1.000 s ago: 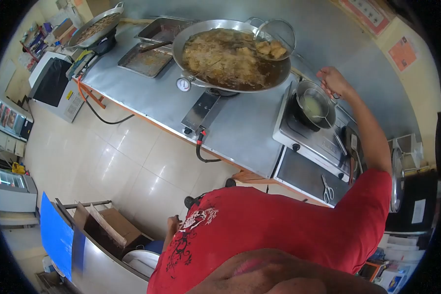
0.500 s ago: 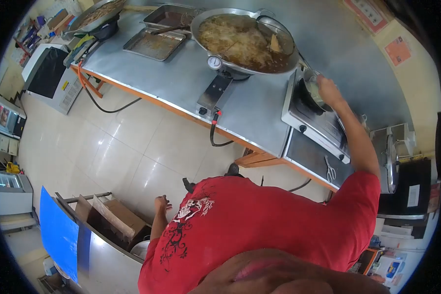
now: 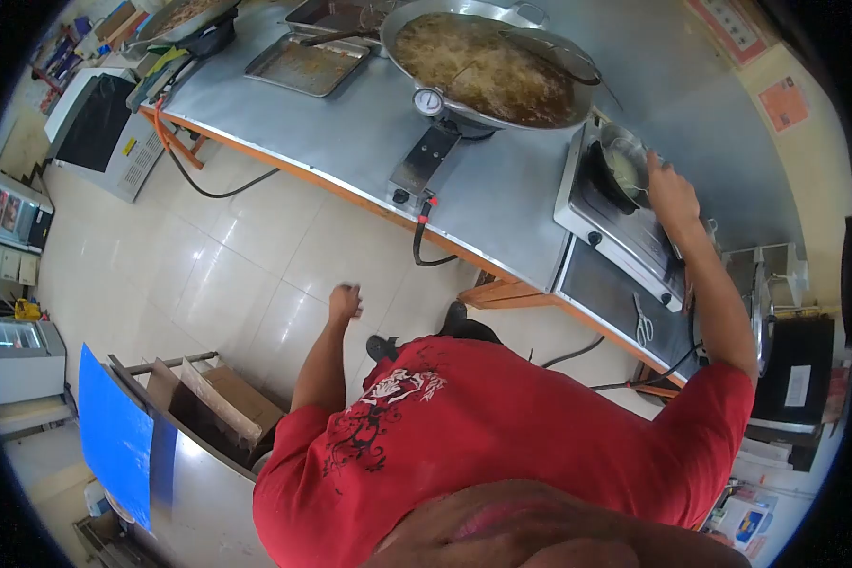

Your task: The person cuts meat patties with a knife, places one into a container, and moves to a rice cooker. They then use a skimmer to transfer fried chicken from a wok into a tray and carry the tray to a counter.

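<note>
Beside a small dark-sided pot on the silver stove, my right hand is closed around the handle of a metal utensil. Pale liquid or batter shows inside the pot; the utensil's far end is hard to make out. My left hand hangs over the floor with its fingers curled in and nothing visible in them. A large wok of bubbling oil stands left of the stove, a wire strainer lying across its right side. A round dial thermometer sits at its near rim.
Metal trays lie left of the wok, with another pan farther left. Scissors rest near the stove's front edge. A burner control box and hose stand at the table edge. Cardboard fills a bin at lower left.
My left hand has moved up and forward, its fingers more curled. My right hand has shifted slightly right and down, uncovering more of the pot. The food piece in the strainer no longer shows.
</note>
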The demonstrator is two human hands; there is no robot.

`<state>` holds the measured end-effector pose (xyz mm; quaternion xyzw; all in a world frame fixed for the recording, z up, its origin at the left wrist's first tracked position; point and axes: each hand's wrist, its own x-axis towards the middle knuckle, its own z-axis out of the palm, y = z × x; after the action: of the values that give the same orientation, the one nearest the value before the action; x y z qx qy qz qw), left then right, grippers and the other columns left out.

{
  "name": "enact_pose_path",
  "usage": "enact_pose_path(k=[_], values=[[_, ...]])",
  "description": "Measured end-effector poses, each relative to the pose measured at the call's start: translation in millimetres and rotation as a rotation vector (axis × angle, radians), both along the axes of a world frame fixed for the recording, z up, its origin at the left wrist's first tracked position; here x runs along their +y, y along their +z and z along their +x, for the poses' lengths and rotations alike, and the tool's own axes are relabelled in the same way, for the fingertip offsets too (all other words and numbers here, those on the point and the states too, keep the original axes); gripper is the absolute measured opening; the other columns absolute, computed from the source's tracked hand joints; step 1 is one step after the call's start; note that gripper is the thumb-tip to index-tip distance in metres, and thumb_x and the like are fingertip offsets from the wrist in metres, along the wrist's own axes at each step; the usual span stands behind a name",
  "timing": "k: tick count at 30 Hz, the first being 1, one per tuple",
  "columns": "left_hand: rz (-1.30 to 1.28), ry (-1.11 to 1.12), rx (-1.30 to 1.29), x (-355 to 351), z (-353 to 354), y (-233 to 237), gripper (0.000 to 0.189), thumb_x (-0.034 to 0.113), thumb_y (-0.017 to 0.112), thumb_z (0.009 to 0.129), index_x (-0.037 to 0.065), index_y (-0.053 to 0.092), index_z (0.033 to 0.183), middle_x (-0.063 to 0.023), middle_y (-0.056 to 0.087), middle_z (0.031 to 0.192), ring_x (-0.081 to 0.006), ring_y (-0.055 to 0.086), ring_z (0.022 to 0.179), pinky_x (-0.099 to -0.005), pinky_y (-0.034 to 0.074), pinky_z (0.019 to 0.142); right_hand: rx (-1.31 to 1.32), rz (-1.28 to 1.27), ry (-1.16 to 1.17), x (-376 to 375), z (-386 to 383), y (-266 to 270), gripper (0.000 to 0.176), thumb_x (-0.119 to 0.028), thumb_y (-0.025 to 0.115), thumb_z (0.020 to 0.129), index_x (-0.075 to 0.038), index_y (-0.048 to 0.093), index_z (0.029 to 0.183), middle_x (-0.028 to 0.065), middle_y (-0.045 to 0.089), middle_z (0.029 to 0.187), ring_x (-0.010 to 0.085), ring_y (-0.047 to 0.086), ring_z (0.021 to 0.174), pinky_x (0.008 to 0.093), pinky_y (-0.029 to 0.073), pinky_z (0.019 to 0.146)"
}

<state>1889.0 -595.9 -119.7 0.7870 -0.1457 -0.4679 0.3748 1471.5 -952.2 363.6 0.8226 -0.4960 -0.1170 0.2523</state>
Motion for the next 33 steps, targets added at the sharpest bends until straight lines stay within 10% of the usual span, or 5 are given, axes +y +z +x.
enact_pose_path(k=[6, 12, 18, 21, 33], values=[[-0.257, 0.161, -0.13, -143, -20, 73, 0.039, 0.036, 0.053, 0.096, -0.001, 0.065, 0.1, -0.0075, 0.059, 0.07, -0.0158, 0.057, 0.051, -0.0304, 0.044, 0.042, -0.058, 0.033, 0.056, -17, -22, 16, 0.037, -0.005, 0.044, 0.093, -0.002, 0.044, 0.13, 0.0289, 0.064, 0.104, 0.045, 0.068, 0.089, 0.0516, 0.057, 0.075], [-0.225, 0.328, -0.327, -182, -47, 48, 0.048, 0.037, 0.05, 0.097, -0.006, 0.066, 0.085, -0.018, 0.064, 0.068, -0.0291, 0.063, 0.064, -0.0421, 0.049, 0.064, -0.237, 0.113, 0.101, -100, -37, 11, 0.036, -0.003, 0.044, 0.091, 0.0, 0.048, 0.127, 0.0305, 0.063, 0.109, 0.0468, 0.066, 0.093, 0.0535, 0.055, 0.08], [0.09, 0.33, -0.534, -62, -102, -44, 0.057, 0.044, 0.05, 0.098, -0.007, 0.066, 0.078, -0.0272, 0.066, 0.077, -0.0412, 0.064, 0.076, -0.0499, 0.048, 0.073, -0.401, 0.099, 0.535, -280, -45, -60, 0.025, -0.006, 0.046, 0.093, 0.004, 0.058, 0.112, 0.0267, 0.067, 0.091, 0.0413, 0.069, 0.076, 0.0512, 0.055, 0.066], [0.291, 0.049, -0.581, 56, -155, -125, 0.064, 0.049, 0.04, 0.101, -0.008, 0.067, 0.09, -0.0316, 0.066, 0.09, -0.0458, 0.064, 0.086, -0.0528, 0.047, 0.077, -0.676, 0.887, 0.114, -288, -38, -19, 0.022, -0.011, 0.046, 0.098, 0.005, 0.059, 0.104, 0.0168, 0.063, 0.071, 0.0248, 0.062, 0.05, 0.0398, 0.048, 0.042], [0.592, 0.367, -0.161, 164, -323, -55, 0.055, 0.047, 0.044, 0.1, -0.004, 0.063, 0.096, -0.0219, 0.064, 0.084, -0.0351, 0.063, 0.074, -0.046, 0.048, 0.062, -0.803, 1.467, -0.14, -349, -11, -19, 0.025, -0.019, 0.043, 0.102, 0.003, 0.052, 0.111, 0.0029, 0.053, 0.062, 0.0072, 0.044, 0.038, 0.0247, 0.033, 0.031]])
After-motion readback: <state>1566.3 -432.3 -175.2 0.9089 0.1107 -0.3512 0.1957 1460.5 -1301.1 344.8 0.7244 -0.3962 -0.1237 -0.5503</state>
